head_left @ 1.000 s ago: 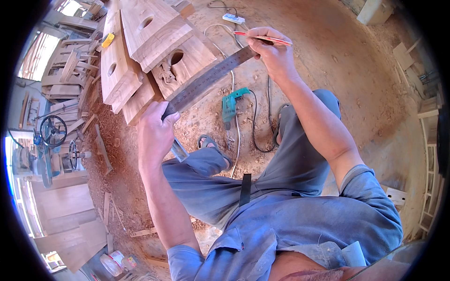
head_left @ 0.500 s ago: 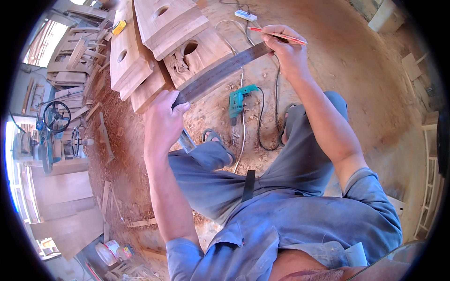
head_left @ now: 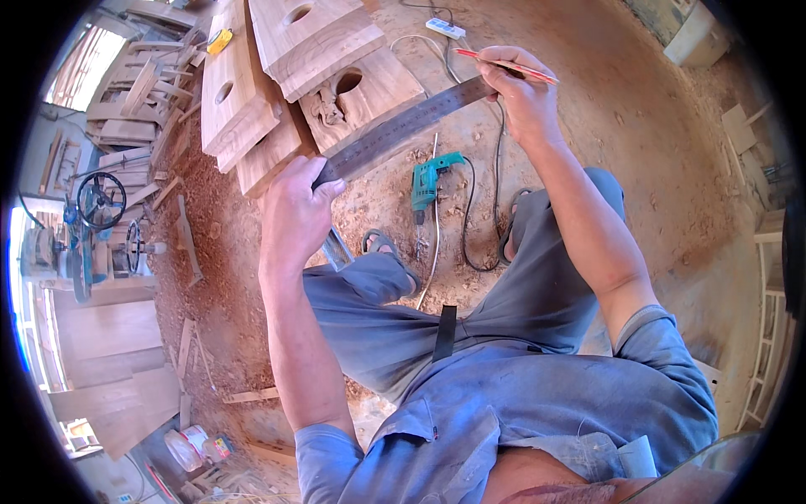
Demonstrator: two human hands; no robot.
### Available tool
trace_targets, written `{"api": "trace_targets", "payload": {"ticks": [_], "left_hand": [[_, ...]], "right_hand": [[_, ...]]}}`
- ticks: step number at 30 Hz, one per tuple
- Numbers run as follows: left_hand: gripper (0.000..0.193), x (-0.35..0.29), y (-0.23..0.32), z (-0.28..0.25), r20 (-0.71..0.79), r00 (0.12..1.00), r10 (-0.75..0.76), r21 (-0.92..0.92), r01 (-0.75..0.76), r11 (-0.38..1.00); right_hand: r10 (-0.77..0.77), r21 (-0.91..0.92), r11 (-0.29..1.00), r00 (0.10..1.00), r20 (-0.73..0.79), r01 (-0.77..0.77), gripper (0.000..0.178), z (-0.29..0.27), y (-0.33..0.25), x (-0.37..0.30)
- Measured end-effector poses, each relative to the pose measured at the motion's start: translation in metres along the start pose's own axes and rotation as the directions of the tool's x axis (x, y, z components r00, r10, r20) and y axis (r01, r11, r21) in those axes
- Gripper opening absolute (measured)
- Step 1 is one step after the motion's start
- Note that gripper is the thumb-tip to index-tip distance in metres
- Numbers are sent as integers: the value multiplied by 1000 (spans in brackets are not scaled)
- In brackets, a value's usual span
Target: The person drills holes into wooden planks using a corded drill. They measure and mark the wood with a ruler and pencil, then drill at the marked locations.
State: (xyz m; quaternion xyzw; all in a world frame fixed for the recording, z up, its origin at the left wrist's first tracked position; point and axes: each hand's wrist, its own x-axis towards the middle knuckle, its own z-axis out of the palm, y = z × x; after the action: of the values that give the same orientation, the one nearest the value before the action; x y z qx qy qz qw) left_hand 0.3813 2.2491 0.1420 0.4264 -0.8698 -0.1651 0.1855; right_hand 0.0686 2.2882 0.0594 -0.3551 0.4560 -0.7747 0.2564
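Observation:
Closed around the corner end of a metal carpenter's square (head_left: 403,126) is my left hand (head_left: 295,206). The shorter silver arm of the square shows below that hand, over my knee. My right hand (head_left: 525,92) pinches the far end of the long blade and also holds a red pencil (head_left: 508,65) across its fingers. The blade slants up to the right, in front of thick wooden boards. One board (head_left: 365,97) right behind it has an oval hole and a rough, knotty hollow. Whether the blade touches the wood I cannot tell.
More holed boards (head_left: 315,42) are stacked at the far left, with a yellow tape measure (head_left: 220,42) on one. A green electric drill (head_left: 426,181) lies on the dusty floor between my feet, its cord trailing. Behind it is a white power strip (head_left: 445,28). A handwheel machine (head_left: 101,202) stands left.
The boards and floor sit slightly further right in the picture. Both hands keep their hold on the square, with the blade's angle nearly the same.

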Motion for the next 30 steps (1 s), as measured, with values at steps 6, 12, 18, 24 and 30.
{"api": "trace_targets", "payload": {"ticks": [6, 12, 18, 24, 30], "left_hand": [[24, 0, 0, 1, -9, 1000, 6, 10, -6, 1000], [23, 0, 1, 1, -7, 1000, -7, -5, 7, 1000], [23, 0, 1, 0, -6, 1000, 1, 11, -1, 1000], [34, -6, -2, 4, -12, 999, -48, -9, 47, 999], [68, -47, -18, 22, -72, 990, -120, -92, 114, 989]], "right_hand": [[7, 12, 1000, 1000, 0, -7, 11, 0, -1, -1], [19, 17, 1000, 1000, 24, -20, 15, -6, 4, 2], [18, 7, 1000, 1000, 21, -18, 15, -5, 3, 1], [52, 37, 998, 998, 24, -53, 15, -6, -4, 1], [123, 92, 988, 992, -17, -121, 10, 0, -30, -16]]}}
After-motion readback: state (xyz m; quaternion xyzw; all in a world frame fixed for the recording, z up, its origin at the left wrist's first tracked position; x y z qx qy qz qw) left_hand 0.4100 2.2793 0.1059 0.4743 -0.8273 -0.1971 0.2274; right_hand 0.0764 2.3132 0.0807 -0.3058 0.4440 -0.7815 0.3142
